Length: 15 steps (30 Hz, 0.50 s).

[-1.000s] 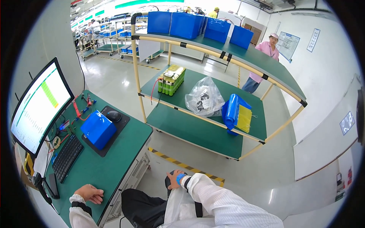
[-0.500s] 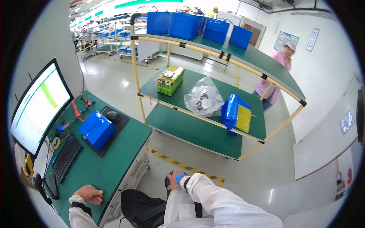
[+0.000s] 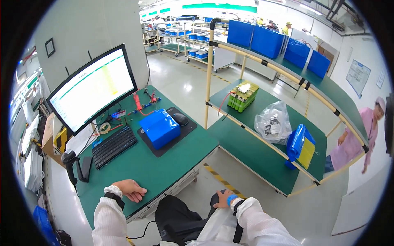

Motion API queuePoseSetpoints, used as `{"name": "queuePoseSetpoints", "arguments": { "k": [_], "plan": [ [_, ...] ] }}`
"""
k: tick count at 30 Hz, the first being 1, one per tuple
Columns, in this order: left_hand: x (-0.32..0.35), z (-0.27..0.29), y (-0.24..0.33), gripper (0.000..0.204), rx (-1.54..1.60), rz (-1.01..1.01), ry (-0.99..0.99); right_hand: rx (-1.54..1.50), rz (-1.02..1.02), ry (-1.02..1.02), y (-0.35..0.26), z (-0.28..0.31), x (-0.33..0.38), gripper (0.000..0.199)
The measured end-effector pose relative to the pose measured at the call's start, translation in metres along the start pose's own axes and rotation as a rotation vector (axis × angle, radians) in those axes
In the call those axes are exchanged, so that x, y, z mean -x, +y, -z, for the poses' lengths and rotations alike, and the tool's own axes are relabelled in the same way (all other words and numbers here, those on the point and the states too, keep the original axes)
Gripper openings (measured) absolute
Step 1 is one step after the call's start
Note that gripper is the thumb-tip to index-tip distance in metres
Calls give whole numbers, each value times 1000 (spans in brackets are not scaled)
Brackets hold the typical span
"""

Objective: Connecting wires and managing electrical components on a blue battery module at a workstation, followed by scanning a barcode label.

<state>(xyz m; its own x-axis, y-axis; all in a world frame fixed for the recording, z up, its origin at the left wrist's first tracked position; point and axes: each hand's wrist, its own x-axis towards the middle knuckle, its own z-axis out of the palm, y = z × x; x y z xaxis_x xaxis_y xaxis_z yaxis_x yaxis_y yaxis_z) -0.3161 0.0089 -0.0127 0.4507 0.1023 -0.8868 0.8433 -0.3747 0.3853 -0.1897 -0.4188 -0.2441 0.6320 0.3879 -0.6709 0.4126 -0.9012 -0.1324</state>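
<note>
My left hand [image 3: 130, 190] rests on the green tabletop [image 3: 176, 160] near its front edge, fingers loosely bent and holding nothing. Over my knee lies my right hand [image 3: 223, 199], open, with a blue band at the wrist. Beyond the left hand is a black keyboard [image 3: 114, 146]. A blue-wrapped block [image 3: 160, 128] sits on a dark mouse pad [image 3: 166, 149], beside a black mouse [image 3: 179, 119]. A handheld scanner [image 3: 69, 162] stands left of the keyboard, under a lit monitor [image 3: 96, 88].
Right of the table stands a tube-framed rack [image 3: 254, 127]. It bears a green battery pack [image 3: 243, 96], a clear plastic bag [image 3: 273, 123], a blue-and-yellow bundle [image 3: 301, 145] and several blue blocks [image 3: 266, 41]. A person in pink [image 3: 356, 143] is beyond its right end. Red-clipped leads [image 3: 137, 101] lie behind the block.
My view has swung left, so the table and rack sit farther right in the picture. Both hands keep their places on the tabletop and knee. The person in pink has moved along the rack's right end.
</note>
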Motion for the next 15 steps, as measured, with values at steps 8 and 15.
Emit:
{"name": "queuePoseSetpoints", "arguments": {
  "k": [8,15],
  "plan": [
    [-6,3,-3,38,12,0,-25,30,-15,-20,-1,2,-1,100],
    [-6,1,-1,40,-7,-11,-12,17,-14,-35,0,3,0,102]
  ]
}}
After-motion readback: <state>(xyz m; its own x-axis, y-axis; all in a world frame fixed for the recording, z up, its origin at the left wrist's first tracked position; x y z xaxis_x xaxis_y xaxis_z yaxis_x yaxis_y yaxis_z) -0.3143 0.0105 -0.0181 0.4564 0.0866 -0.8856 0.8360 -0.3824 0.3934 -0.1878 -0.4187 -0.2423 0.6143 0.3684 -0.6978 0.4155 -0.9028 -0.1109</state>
